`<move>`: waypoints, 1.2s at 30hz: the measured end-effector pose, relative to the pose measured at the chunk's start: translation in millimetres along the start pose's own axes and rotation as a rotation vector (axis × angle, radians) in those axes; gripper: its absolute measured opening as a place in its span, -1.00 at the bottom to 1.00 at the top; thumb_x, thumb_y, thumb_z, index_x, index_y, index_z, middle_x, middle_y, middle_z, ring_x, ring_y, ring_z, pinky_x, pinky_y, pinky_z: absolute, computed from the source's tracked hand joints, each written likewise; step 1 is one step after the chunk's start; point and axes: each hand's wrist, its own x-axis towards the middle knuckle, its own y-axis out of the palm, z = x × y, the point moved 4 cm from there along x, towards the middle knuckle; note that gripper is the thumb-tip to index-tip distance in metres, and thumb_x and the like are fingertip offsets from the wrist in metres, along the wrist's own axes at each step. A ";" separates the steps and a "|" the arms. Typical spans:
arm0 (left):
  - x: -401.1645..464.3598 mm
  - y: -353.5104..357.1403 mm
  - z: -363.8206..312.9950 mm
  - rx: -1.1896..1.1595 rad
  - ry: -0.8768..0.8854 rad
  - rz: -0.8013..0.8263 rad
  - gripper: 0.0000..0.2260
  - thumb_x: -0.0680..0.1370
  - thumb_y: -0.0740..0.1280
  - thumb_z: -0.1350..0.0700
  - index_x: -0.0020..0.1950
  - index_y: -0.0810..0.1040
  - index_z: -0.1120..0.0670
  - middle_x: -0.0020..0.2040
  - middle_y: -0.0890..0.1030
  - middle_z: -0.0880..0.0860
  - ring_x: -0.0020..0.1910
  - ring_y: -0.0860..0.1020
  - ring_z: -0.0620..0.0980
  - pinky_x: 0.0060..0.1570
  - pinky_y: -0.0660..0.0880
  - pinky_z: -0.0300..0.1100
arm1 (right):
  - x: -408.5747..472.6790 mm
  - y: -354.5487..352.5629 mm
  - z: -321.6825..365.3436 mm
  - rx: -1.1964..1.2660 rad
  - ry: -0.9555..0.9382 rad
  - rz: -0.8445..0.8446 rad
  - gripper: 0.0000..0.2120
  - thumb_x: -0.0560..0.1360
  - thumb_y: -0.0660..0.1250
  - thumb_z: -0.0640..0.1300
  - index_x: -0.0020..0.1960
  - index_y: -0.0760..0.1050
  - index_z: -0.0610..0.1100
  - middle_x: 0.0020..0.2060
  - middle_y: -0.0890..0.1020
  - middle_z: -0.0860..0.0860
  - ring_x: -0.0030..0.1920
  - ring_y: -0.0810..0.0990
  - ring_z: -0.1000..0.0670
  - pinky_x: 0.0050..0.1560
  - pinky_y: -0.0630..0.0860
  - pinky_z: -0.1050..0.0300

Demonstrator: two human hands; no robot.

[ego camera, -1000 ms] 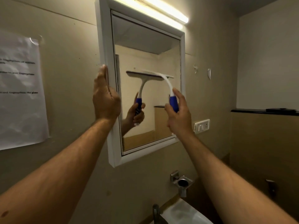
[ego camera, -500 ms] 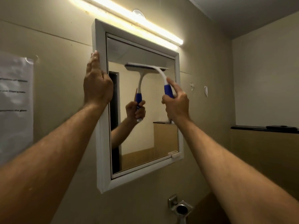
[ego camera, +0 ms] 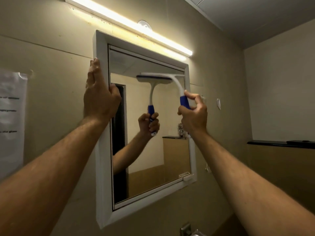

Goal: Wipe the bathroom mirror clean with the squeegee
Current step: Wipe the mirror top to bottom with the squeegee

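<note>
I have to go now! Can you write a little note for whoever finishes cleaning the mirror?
Left hand grips the left edge of the white-framed mirror, steadying it.
Right hand holds the blue-and-white squeegee by its blue grip; its blade lies against the upper right of the glass.
Done: cannot tell how much glass is wiped.
Left: probably pull the blade down, then repeat across the glass.

Squeegee (ego camera: pixel 172 82): white curved neck, blue grip, blade lying flat and level against the glass up near 12 o'clock of the pane, handle hanging down toward 4 o'clock. Reflected twin right beside it. Mirror (ego camera: pixel 153 150): white-framed rectangle, fixed to a beige wall, looks tilted from this low angle, reflecting ceiling, a dark doorway at 9 o'clock and a forearm.
</note>
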 end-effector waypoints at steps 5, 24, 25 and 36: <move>0.3 5.9 2.8 0.102 0.068 0.042 -0.33 0.62 0.21 0.04 0.59 -0.13 0.07 0.59 -0.05 0.12 0.55 0.05 0.16 0.35 0.05 -0.14 | 37.4 3.2 11.1 0.064 0.077 -0.009 -0.57 0.45 0.30 -0.21 0.30 0.47 0.00 -0.15 0.64 -0.19 -0.40 0.50 0.02 -0.51 0.41 0.26; -4.5 3.2 1.0 0.117 0.014 0.025 -0.40 0.65 0.13 0.02 0.60 -0.10 0.08 0.59 0.04 0.10 0.52 0.15 0.13 0.42 0.21 0.00 | 12.0 -6.9 -37.6 0.112 0.085 0.075 -0.50 0.54 0.33 -0.16 0.43 0.37 0.13 -0.10 0.63 -0.18 -0.38 0.52 0.02 -0.43 0.52 0.20; -5.2 3.0 0.6 0.116 0.013 0.026 -0.40 0.65 0.13 0.03 0.60 -0.10 0.07 0.59 0.04 0.10 0.52 0.16 0.13 0.42 0.21 0.00 | 2.5 -11.6 -45.4 0.119 0.095 0.067 -0.50 0.53 0.34 -0.18 0.42 0.38 0.12 -0.09 0.63 -0.18 -0.36 0.53 -0.01 -0.40 0.54 0.17; -9.6 4.9 2.7 0.114 -0.004 0.042 -0.38 0.65 0.13 0.00 0.60 -0.16 0.03 0.60 -0.03 0.06 0.54 0.10 0.12 0.40 0.15 -0.05 | 25.9 -6.0 -11.3 0.128 0.087 0.123 -0.62 0.61 0.18 0.04 0.42 0.37 0.15 -0.27 0.58 -0.10 -0.52 0.40 0.05 -0.58 0.39 0.21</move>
